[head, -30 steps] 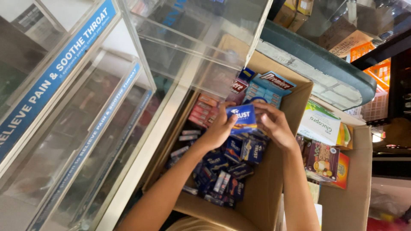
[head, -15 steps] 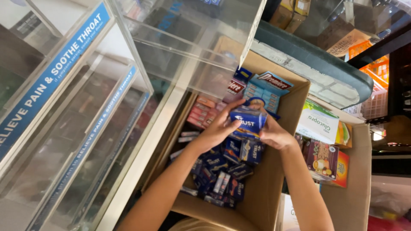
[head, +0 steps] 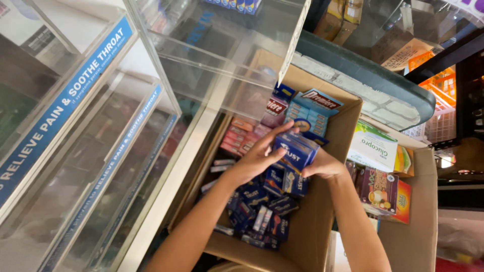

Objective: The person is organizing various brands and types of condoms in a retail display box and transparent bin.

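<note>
Two hands clamping one dark blue carton [head: 296,150] above the open cardboard box [head: 322,221]: left hand [head: 257,160] curling fingers over its near face, right hand [head: 322,165] closing on the far end. Looking light, stiff, glossy, probably slippery; gripping opposite flat sides. Lying below the hands, loose blue packets [head: 259,211]; beyond, pink packs [head: 241,137].

the small box [head: 295,151] between the left hand [head: 257,160] and the right hand [head: 322,165] is dark blue with white print. the small packs [head: 262,211] beneath it are dark blue too, with white and red marks. the flat packs [head: 239,136] further back are pink-red. the pale blue packs [head: 310,113] carry a red-and-white band. the carton [head: 322,226] is plain brown. the white box [head: 373,148] beside it has a green edge, the shelf strip [head: 60,108] is blue with white lettering.
</note>
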